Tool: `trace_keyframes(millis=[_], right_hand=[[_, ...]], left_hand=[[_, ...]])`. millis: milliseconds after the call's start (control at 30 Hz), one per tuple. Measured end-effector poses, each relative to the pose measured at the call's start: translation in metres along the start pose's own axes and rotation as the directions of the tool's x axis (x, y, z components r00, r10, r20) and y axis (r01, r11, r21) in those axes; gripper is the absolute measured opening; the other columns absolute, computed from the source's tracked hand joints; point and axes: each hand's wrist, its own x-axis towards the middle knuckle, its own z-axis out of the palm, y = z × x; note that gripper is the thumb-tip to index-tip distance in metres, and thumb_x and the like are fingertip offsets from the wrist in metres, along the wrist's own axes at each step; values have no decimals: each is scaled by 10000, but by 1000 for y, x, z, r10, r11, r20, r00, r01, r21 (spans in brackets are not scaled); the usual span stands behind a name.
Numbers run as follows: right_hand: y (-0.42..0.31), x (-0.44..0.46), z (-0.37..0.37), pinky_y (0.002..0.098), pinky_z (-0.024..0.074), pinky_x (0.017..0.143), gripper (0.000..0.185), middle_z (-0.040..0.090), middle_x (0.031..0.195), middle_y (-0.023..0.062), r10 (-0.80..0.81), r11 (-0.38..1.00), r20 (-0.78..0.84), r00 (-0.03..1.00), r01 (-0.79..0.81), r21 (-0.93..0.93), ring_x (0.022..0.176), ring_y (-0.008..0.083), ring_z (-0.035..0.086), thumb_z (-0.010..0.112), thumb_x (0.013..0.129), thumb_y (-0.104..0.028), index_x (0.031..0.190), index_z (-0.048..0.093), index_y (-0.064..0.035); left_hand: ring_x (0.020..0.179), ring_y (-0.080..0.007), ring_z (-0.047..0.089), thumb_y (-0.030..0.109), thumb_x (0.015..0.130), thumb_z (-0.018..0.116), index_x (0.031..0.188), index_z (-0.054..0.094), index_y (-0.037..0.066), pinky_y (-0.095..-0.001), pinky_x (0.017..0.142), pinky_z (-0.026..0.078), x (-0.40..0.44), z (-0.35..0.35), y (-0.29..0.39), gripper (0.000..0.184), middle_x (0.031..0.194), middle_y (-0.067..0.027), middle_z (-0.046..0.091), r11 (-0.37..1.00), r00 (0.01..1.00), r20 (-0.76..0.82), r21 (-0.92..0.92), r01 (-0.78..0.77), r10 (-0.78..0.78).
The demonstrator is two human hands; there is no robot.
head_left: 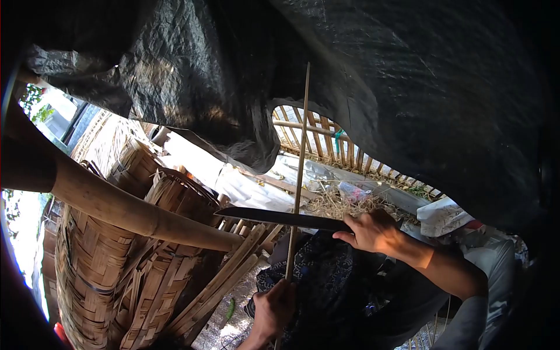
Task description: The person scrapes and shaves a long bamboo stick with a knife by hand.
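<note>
My left hand (274, 307) is closed around the lower part of a long, thin bamboo strip (302, 149), which stands nearly upright and leans slightly right at the top. My right hand (372, 231) grips the handle of a long dark knife (268, 215), its fingers hiding most of the handle. The blade points left and crosses the strip a little above my left hand. Whether the edge touches or cuts into the strip, I cannot tell. Dark patterned cloth (321, 262) lies over my lap behind the strip.
A thick bamboo pole (140, 214) slants in from the left. Woven bamboo baskets (96, 262) and bamboo slats (227, 280) stand beneath it. Black plastic sheeting (426, 99) hangs low overhead. Beyond are a slatted bamboo fence (318, 131) and dry straw (338, 204).
</note>
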Motion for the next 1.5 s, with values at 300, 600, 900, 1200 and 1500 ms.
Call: trace_keyframes(millis=[300, 600, 900, 1200, 1500], right_hand=[[8, 6, -1, 331, 416, 376, 515, 448, 423, 37, -66, 997, 11, 998, 67, -46, 365, 220, 508, 522, 759, -650, 730, 537, -136], [-9, -5, 9, 281, 231, 271, 611, 202, 367, -41, -270, 962, -245, 931, 249, -114, 267, 90, 218, 347, 808, -714, 632, 447, -138], [-3, 2, 13, 296, 367, 312, 611, 410, 371, -4, 8, 997, -15, 1000, -9, -76, 299, 135, 409, 421, 818, -661, 826, 579, -71], [8, -4, 12, 271, 310, 277, 594, 283, 350, -31, -226, 967, -152, 962, 203, -154, 281, 83, 348, 418, 796, -692, 730, 532, -113], [-10, -18, 10, 289, 317, 263, 598, 309, 352, -33, -231, 972, 1, 973, 231, -46, 261, 99, 326, 378, 842, -653, 686, 508, -90]], left_hand=[[375, -173, 534, 71, 786, 637, 803, 636, 26, -291, 367, 384, -5, -3, -16, 48, 465, -100, 509, 999, 1000, 29, -44, 1, 0], [374, -152, 517, 66, 792, 631, 815, 643, 21, -271, 373, 380, 3, -3, -17, 52, 477, -93, 515, 998, 998, 49, -18, 52, -51], [396, -127, 501, 64, 800, 618, 786, 632, 13, -264, 405, 395, 2, -4, -7, 54, 500, -106, 526, 992, 990, 67, -9, 124, -123], [405, -122, 522, 76, 805, 619, 789, 631, 17, -273, 404, 394, -1, -1, -7, 62, 510, -119, 530, 997, 998, 30, -57, 53, -51], [419, -145, 557, 79, 803, 621, 793, 636, 16, -288, 401, 404, 6, 1, -11, 65, 513, -117, 539, 994, 996, 49, -81, 80, -76]])
